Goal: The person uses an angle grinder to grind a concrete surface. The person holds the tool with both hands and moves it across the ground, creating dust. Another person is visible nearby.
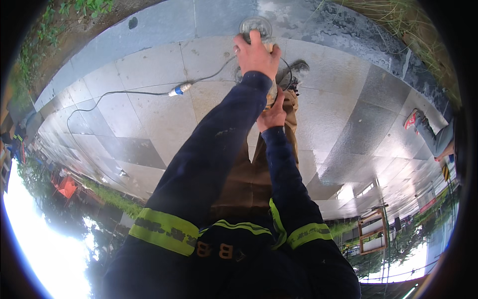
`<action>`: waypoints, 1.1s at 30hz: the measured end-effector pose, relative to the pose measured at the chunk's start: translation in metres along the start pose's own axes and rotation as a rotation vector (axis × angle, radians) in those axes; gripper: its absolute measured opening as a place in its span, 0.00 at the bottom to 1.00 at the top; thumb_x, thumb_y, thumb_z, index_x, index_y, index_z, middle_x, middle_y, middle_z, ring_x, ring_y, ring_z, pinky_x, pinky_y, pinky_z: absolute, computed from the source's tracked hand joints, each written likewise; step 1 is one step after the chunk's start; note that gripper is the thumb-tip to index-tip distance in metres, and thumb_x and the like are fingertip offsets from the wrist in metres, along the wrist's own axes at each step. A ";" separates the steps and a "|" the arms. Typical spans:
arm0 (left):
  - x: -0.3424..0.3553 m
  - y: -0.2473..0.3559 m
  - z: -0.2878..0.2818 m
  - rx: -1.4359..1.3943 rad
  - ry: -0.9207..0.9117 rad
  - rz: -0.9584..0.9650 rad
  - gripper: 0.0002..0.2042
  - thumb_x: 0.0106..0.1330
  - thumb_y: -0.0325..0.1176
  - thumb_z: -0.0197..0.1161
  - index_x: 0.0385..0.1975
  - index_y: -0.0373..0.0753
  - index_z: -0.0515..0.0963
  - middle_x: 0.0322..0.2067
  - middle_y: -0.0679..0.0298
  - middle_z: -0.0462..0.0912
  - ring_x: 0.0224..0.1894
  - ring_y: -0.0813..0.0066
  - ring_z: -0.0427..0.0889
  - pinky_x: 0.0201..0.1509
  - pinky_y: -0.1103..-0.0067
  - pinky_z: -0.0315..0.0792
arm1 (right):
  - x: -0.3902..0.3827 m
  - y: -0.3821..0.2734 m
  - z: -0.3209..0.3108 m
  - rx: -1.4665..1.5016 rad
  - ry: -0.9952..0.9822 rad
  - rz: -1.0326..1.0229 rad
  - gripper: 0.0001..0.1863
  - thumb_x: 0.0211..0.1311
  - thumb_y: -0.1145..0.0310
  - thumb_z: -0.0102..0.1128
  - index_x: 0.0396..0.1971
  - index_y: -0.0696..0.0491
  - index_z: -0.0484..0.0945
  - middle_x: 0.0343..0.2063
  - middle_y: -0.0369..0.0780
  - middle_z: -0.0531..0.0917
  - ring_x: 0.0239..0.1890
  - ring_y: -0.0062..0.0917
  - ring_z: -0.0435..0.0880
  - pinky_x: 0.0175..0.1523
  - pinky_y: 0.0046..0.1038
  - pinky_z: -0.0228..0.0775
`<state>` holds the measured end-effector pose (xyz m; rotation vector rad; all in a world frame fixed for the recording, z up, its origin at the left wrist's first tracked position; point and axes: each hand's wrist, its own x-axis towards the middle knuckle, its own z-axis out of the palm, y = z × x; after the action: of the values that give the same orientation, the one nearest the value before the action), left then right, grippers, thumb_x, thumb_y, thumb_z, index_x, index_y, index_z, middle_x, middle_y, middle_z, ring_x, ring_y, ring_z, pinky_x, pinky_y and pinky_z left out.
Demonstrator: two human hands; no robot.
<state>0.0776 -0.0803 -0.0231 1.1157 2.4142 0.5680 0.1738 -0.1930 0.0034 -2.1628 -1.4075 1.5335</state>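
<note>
Both of my hands are on a corded angle grinder (272,94) with a worn, tan body. My left hand (256,56) is closed over its front end, right behind the round, see-through-looking disc (255,23). That disc is over the grey stone edge at the top. Nearer to me, my right hand (273,115) wraps round the rear of the body; part of its grip is hidden. A dark cord (215,76) curves away to the left, through a blue-and-white plug connector (179,89) lying on the paving.
Wet, light and dark stone paving (154,114) surrounds me, bordered by a grey stone kerb (149,31) with soil and plants beyond. My shoe (298,74) is close to the tool, right of it. At the far right is another person's leg (432,134) with a red shoe.
</note>
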 end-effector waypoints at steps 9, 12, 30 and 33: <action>-0.009 -0.024 -0.007 -0.010 -0.015 0.002 0.26 0.52 0.36 0.70 0.48 0.37 0.66 0.50 0.38 0.62 0.49 0.30 0.68 0.52 0.51 0.68 | -0.016 0.009 0.020 0.028 -0.063 0.029 0.47 0.44 0.74 0.64 0.67 0.42 0.51 0.38 0.52 0.84 0.41 0.52 0.83 0.48 0.44 0.77; -0.028 -0.025 -0.007 0.036 -0.013 -0.003 0.29 0.51 0.39 0.71 0.51 0.40 0.67 0.52 0.41 0.63 0.49 0.33 0.71 0.50 0.53 0.71 | -0.031 0.019 0.017 0.016 -0.053 0.043 0.46 0.45 0.74 0.64 0.67 0.43 0.51 0.39 0.51 0.84 0.42 0.51 0.83 0.47 0.43 0.77; -0.046 -0.012 0.005 -0.015 -0.062 -0.013 0.29 0.51 0.38 0.72 0.51 0.39 0.68 0.52 0.43 0.63 0.50 0.36 0.70 0.51 0.55 0.70 | -0.035 0.043 0.016 0.060 0.023 0.092 0.44 0.50 0.72 0.66 0.67 0.41 0.53 0.42 0.50 0.84 0.47 0.48 0.82 0.49 0.40 0.76; -0.049 -0.005 0.012 -0.037 -0.071 0.024 0.28 0.50 0.38 0.71 0.50 0.38 0.69 0.52 0.42 0.62 0.50 0.36 0.68 0.51 0.55 0.70 | -0.030 0.055 0.017 0.125 0.089 0.061 0.43 0.51 0.71 0.67 0.67 0.42 0.54 0.42 0.50 0.84 0.48 0.48 0.82 0.49 0.39 0.76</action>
<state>0.1093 -0.1191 -0.0259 1.1316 2.3242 0.5687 0.1915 -0.2520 -0.0164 -2.1893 -1.1963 1.4818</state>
